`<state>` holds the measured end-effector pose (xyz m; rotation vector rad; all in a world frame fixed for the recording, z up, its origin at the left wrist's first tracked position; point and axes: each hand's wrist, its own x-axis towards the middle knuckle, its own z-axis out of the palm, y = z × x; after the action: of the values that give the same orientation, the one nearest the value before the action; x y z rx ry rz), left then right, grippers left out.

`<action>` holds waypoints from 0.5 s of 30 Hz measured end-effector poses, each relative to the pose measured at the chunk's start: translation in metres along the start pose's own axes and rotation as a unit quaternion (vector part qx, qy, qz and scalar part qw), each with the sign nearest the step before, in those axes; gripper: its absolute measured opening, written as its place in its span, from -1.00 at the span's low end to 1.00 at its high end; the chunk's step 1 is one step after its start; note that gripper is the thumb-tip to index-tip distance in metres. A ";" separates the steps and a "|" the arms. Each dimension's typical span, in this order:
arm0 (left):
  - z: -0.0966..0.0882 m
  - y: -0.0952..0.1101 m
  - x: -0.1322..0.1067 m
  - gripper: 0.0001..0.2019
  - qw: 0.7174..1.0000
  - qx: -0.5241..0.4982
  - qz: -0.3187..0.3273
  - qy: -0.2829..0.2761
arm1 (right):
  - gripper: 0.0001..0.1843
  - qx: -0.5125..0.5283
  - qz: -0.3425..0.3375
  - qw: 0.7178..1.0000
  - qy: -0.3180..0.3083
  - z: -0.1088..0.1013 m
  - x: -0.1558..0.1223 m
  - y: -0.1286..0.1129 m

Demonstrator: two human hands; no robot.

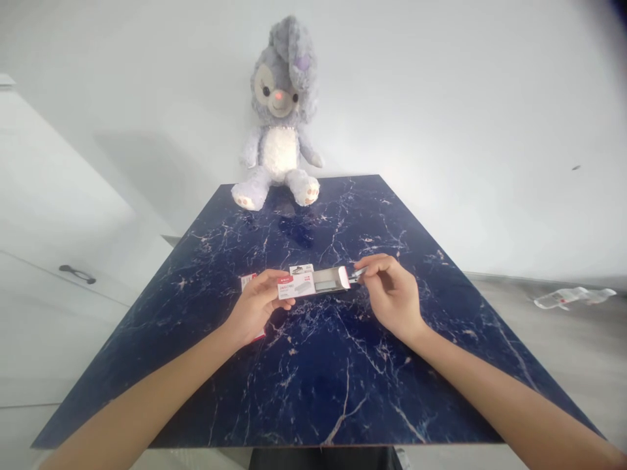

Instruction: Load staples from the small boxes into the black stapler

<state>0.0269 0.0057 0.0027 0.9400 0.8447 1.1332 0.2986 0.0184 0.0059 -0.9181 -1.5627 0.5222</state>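
My left hand [262, 297] is closed on a small red and white staple box [296, 286], held above the table with its opened end toward the right. A white flap [343, 277] stands out at that end. Just beyond it, my right hand [392, 287] pinches a small silvery strip of staples [360, 273] between thumb and fingers. The strip's inner end lies close to the box opening; whether it is fully outside I cannot tell. Partly hidden under my left hand, a red and white package [248, 281] lies on the table.
The dark blue marble-patterned table [313, 391] narrows toward the wall. A grey plush rabbit [279, 143] sits at its far edge. White cabinets [44, 294] with a dark handle [77, 273] stand to the left. Clear plastic packaging [573, 297] lies on the floor at the right.
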 end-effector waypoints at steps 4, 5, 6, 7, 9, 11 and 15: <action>-0.001 0.000 0.000 -0.75 1.000 -0.007 0.017 0.002 | -0.73 0.011 0.028 1.000 -0.005 -0.003 0.003 0.006; -0.001 -0.001 0.000 -0.72 1.000 -0.007 0.023 -0.005 | -0.71 0.005 0.029 1.000 -0.009 -0.003 0.004 0.007; 0.000 -0.001 0.000 -0.69 1.000 -0.006 0.027 -0.014 | -0.71 0.000 0.028 0.999 -0.018 -0.003 0.004 0.007; 0.000 -0.002 -0.001 -0.68 0.999 -0.004 0.028 -0.023 | -0.73 -0.001 0.027 0.999 -0.031 -0.002 0.004 0.007; 0.001 -0.002 -0.001 -0.67 0.999 0.005 0.030 -0.033 | -0.79 0.008 0.028 0.998 -0.060 -0.001 0.004 0.002; 0.002 -0.002 -0.002 -0.67 0.999 0.019 0.034 -0.031 | -0.82 0.017 0.037 0.996 -0.079 0.001 0.004 -0.004; 0.005 0.001 -0.006 -0.64 0.994 0.072 0.035 -0.071 | -0.81 -0.016 0.045 0.993 -0.112 0.004 0.004 -0.014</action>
<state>0.0292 -0.0011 0.0060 1.1628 0.7902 1.0619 0.2908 0.0139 0.0175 -0.9851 -1.7415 0.6857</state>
